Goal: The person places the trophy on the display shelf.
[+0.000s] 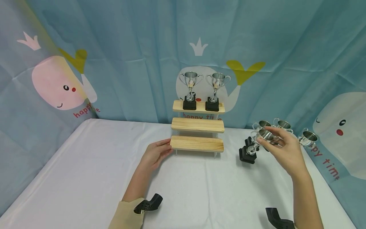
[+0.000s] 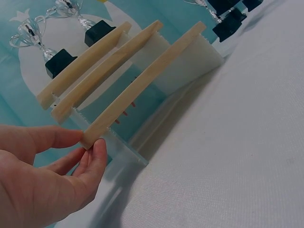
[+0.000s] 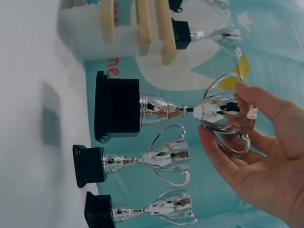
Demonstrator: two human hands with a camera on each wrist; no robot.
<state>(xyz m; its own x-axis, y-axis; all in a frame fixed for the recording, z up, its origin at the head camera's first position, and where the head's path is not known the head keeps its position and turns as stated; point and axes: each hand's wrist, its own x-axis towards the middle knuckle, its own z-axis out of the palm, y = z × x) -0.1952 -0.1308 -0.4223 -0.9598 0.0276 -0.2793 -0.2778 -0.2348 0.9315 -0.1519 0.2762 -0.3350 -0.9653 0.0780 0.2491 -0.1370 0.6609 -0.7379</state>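
My left hand (image 1: pixel 155 155) pinches the left end of the lowest wooden board of a three-step display stand (image 1: pixel 197 144), thumb and fingers at its edge in the left wrist view. Over at the right, my right hand (image 1: pixel 287 151) holds a silver trophy cup (image 3: pixel 154 110) by its bowl, fingers around the bowl and handle. Its black base hangs above the white cloth, tilted in the head view. Two similar trophies, one on the left (image 1: pixel 189 104) and one on the right (image 1: pixel 212 105), stand upright on the stand's top board.
Several more silver trophies stand behind and beside my right hand, among them one at the far right (image 1: pixel 308 139) and one at the back (image 1: pixel 283 124). White cloth (image 1: pixel 183 190) covers the table. A blue printed curtain (image 1: pixel 128 86) hangs right behind the stand.
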